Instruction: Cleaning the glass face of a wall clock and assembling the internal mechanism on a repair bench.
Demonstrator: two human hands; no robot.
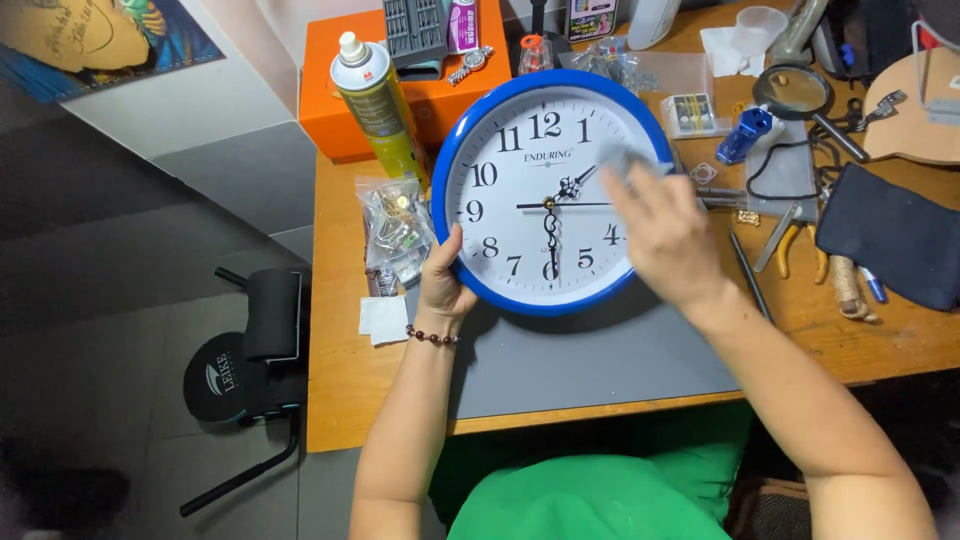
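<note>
**Hands on the blue wall clock**

Right hand (665, 235) lies flat-ish over the clock face, fingers stretched toward the upper right w/ a small pale cloth (632, 160) pressed under the fingertips; hand's a bit blurred, so can't tell how tightly it pinches the cloth. Left hand (443, 285) grips the lower-left rim, thumb on the front, fingers hidden behind; a dark bead bracelet (432, 338) sits on that wrist.

The round wall clock (520, 190), blue rim & white face, is held tilted up above a grey mat (590, 360) on the wooden desk (345, 380).

Just left of the clock: clear bags of small parts (395, 232), and a yellow-green spray can (378, 105) standing upright in front of an orange box (325, 110). To the right: a magnifying glass (795, 92), pliers w/ yellow handles (795, 245), a dark pouch (895, 240). A small white paper square (383, 320) lies near the left wrist.
</note>
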